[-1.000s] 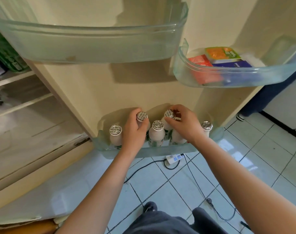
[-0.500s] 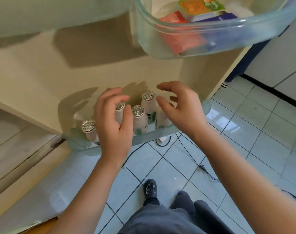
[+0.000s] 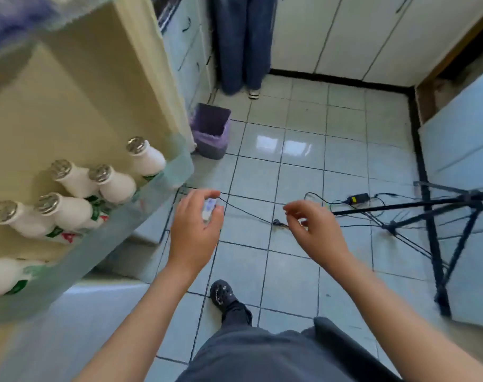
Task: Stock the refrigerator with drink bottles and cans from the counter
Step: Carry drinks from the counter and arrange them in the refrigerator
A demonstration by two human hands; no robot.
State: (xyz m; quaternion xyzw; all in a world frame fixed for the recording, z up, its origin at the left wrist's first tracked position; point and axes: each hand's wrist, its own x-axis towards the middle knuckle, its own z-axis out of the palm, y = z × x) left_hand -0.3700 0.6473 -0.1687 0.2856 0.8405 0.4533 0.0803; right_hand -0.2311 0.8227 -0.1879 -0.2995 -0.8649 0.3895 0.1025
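Now 6 white bottles (image 3: 116, 186) stand in the door shelf (image 3: 141, 213), to the left and apart from both hands; the left hand (image 3: 193, 230) and the right hand (image 3: 314, 230) are relaxed and hold nothing.

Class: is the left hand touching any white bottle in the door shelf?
Apart. Head view: left hand hangs over floor tiles; the door shelf's wall stands between it and the bottles.

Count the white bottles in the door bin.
6 bottles, all in the door bin: one at the far end, a middle pair, a nearer pair, one cropped at left. More may be hidden.
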